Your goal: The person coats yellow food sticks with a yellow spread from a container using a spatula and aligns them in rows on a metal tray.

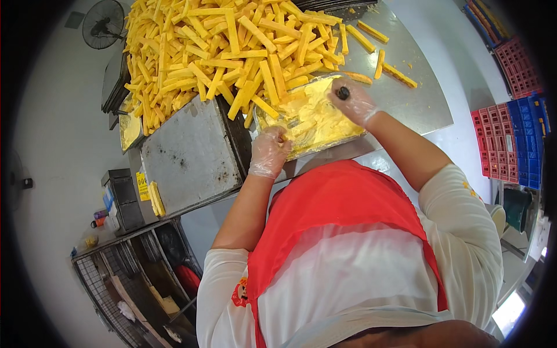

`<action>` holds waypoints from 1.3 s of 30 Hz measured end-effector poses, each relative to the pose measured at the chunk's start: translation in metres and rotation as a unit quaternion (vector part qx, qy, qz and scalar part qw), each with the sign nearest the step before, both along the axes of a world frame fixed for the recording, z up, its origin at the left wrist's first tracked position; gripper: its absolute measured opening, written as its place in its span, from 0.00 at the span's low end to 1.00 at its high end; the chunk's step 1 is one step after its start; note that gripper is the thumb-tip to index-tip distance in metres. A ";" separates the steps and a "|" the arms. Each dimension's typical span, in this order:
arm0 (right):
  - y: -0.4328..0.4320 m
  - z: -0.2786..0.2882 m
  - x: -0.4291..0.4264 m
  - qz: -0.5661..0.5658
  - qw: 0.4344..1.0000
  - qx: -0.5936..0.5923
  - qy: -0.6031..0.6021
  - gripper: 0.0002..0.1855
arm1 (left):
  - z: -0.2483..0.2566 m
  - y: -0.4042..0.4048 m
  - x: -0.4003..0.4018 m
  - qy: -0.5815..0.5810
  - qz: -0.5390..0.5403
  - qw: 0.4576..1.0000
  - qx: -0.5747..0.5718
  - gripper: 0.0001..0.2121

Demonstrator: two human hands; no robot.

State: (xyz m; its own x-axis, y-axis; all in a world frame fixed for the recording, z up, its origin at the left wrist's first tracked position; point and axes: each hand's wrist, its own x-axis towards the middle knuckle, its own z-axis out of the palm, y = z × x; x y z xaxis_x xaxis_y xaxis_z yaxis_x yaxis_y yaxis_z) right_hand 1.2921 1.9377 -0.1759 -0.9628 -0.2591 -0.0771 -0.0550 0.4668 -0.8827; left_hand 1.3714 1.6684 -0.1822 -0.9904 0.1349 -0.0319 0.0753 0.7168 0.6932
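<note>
My right hand, in a clear plastic glove, grips a tool by its black handle. The tool's working end is hidden by the hand. Below it lies a metal tray smeared with pale yellow creamy spread. At the tray's near left corner, my gloved left hand has its fingers curled around the end of a yellow stick that looks like bread, coated with spread. A large heap of similar yellow sticks rises just behind the tray, some overhanging its left side.
Stacked metal baking trays stand left of my left hand, with one stick at their edge. Loose sticks lie on the steel table at right. Red and blue crates are stacked far right; a rack is lower left.
</note>
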 end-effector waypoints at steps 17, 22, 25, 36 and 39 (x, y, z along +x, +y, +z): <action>-0.021 -0.030 0.033 0.022 0.981 -0.018 0.192 0.07 | 0.003 -0.008 -0.006 -0.047 -0.021 0.995 -0.080 0.12; 0.002 -0.043 0.018 0.057 0.959 0.085 0.264 0.09 | 0.035 -0.065 0.025 0.005 0.104 0.992 0.066 0.11; 0.002 -0.033 0.029 0.040 0.970 0.067 0.230 0.09 | 0.049 -0.163 0.037 0.111 0.283 0.953 0.000 0.11; -0.005 -0.038 0.012 0.010 0.977 0.110 0.180 0.12 | 0.020 -0.384 0.138 0.012 0.506 0.799 -0.324 0.15; -0.008 -0.035 0.013 0.041 0.966 0.135 0.218 0.11 | 0.018 -0.357 0.128 0.094 0.502 0.772 -0.378 0.18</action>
State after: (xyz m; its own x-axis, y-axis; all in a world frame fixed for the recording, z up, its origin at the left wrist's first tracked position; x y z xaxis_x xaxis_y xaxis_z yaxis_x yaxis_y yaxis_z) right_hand 1.3048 1.9296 -0.2112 -0.8964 -0.3622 0.2555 -0.4398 0.6550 -0.6144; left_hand 1.4989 1.3119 -0.1646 -0.5802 -0.6909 0.4313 -0.7332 0.6736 0.0927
